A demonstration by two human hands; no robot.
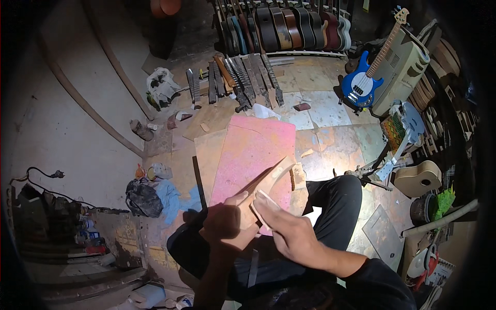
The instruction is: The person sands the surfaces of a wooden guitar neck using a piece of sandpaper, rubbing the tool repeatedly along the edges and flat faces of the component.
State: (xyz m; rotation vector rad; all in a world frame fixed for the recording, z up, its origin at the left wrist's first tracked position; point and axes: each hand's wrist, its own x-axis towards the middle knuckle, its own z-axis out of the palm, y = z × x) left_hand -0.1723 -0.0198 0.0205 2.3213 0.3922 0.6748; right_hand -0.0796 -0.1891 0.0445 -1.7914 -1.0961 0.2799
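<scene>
A curved piece of pale wood (274, 176), shaped like the end of a guitar neck, slants over my lap. My left hand (230, 222) wraps round its lower part, partly in dark shadow. My right hand (289, 230) presses a thin, pale folded sheet (257, 213), which looks like sandpaper, against the wood's side with thumb and fingers. Beneath the wood a pink board (253, 144) lies on the floor before me. A small wooden piece with a toothed dark edge (298, 178) shows just right of the wood's upper end.
Several guitar necks (243, 77) lie on the floor ahead, before a rack of guitars (284, 31). A blue bass guitar (361, 82) stands at the far right, with an unpainted guitar body (418, 178) nearer. A dark bag (147, 199) and blue cloth (173, 199) lie left.
</scene>
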